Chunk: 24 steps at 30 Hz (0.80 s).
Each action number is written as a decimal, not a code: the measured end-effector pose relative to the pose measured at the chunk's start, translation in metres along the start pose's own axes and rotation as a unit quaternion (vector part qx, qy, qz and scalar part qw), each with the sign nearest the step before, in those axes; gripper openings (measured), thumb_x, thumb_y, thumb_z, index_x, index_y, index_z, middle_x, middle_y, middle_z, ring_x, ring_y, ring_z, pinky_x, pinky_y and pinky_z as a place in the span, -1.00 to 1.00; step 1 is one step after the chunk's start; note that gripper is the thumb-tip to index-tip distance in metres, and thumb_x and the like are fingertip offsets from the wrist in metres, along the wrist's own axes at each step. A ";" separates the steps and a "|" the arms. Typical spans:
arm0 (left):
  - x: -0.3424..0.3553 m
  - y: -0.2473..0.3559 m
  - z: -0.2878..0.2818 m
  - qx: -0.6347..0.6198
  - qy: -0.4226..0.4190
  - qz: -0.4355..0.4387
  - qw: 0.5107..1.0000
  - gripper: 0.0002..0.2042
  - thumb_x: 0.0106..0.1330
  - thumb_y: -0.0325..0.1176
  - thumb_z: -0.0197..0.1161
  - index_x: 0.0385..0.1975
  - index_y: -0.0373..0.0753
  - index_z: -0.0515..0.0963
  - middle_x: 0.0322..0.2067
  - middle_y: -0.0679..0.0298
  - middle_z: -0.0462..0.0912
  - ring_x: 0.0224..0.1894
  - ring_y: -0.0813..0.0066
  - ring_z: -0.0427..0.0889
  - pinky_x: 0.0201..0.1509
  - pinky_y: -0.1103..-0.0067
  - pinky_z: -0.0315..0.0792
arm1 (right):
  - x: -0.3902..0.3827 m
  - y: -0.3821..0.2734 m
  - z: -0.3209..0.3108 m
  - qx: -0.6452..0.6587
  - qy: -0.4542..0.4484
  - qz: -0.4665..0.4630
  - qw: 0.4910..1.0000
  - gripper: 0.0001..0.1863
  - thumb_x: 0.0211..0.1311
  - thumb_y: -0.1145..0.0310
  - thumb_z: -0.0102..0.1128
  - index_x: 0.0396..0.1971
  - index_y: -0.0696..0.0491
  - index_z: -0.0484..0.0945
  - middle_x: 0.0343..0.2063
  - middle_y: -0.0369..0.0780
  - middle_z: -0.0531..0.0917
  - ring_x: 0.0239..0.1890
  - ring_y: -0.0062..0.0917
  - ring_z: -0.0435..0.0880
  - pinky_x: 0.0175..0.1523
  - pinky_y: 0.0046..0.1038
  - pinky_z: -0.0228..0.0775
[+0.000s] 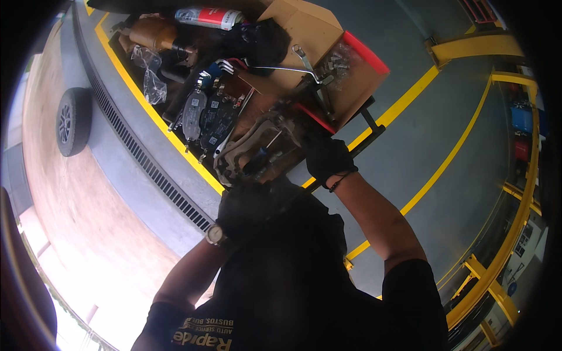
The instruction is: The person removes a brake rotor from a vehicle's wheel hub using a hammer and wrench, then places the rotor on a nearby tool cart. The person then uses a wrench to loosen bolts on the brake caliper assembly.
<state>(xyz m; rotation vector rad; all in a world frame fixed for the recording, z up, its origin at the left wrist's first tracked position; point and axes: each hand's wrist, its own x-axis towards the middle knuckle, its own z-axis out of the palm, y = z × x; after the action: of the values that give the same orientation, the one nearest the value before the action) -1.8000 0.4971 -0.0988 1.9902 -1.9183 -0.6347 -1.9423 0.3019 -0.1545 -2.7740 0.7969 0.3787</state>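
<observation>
My right hand point(328, 158), in a black glove, is at the right end of a dark brake caliper assembly point(234, 158) on the cart; its fingers are dark and blurred against the metal. My left hand point(237, 205), also gloved, is at the assembly's near end; its fingers are hidden. Just beyond lie grey and black brake pads point(193, 114) with metal clips. A wrench point(301, 58) rests by an open cardboard box point(357, 88) with a red edge, which holds small bagged parts point(338, 64).
The cart also carries a spray can point(208, 17), a brown tool point(152, 32) and a crumpled plastic bag point(152, 70). At left stands a wheel point(73, 123) beside a floor drain grate point(146, 158). Yellow metal frames point(477, 48) line the right side.
</observation>
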 end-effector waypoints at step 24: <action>0.121 -0.034 0.070 0.094 -0.294 -0.086 0.947 -0.73 0.21 -0.29 0.12 -0.12 -0.17 0.59 -0.16 0.13 0.66 -0.12 0.18 0.66 -0.06 0.35 0.52 | -0.007 0.042 -0.054 0.238 0.303 0.075 0.920 -0.79 0.25 0.37 0.09 -0.16 0.11 0.55 -0.27 -0.06 0.62 -0.18 -0.16 0.60 -0.09 -0.30 0.45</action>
<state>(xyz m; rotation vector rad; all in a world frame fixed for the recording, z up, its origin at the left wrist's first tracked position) -1.8055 0.3843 -0.1884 2.2877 -2.2033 -1.2547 -1.9607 0.2551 -0.1074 -2.3597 1.0579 -0.6147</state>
